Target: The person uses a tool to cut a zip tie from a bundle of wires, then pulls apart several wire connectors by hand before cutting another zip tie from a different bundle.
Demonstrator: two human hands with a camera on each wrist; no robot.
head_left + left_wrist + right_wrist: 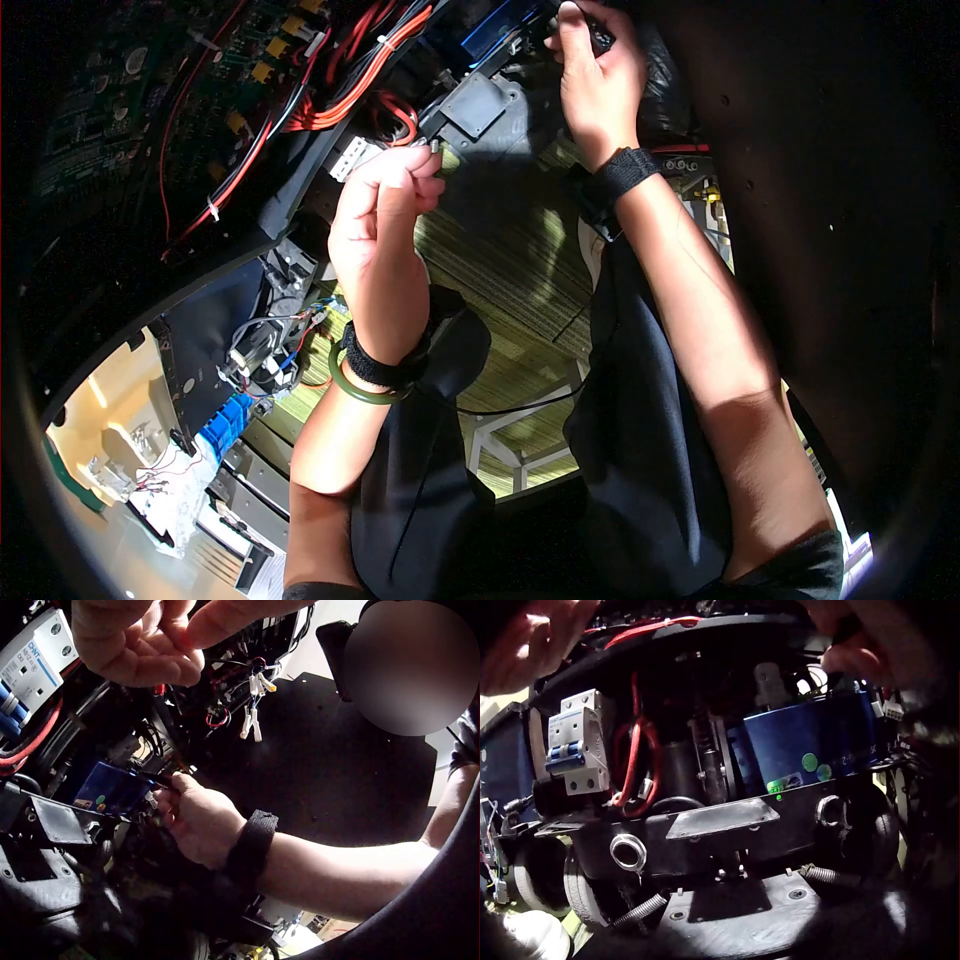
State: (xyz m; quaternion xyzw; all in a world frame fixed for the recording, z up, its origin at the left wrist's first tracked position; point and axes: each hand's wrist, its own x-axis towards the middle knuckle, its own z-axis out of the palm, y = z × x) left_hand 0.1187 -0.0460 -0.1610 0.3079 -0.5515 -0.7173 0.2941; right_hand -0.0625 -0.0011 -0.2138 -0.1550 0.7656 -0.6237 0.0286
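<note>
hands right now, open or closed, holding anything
Left hand: fingers curled, thumb against them; can't tell if it holds something small.
Right hand: closed on a dark thing, too unclear to name.

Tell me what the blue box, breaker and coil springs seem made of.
Blue box: likely painted or anodised metal; flat, glossy faces, crisp edges.
Breaker: apparently moulded plastic; pale, smooth, with printed lettering.
Coil springs: probably bare metal; silvery glints along the wound wire.
</note>
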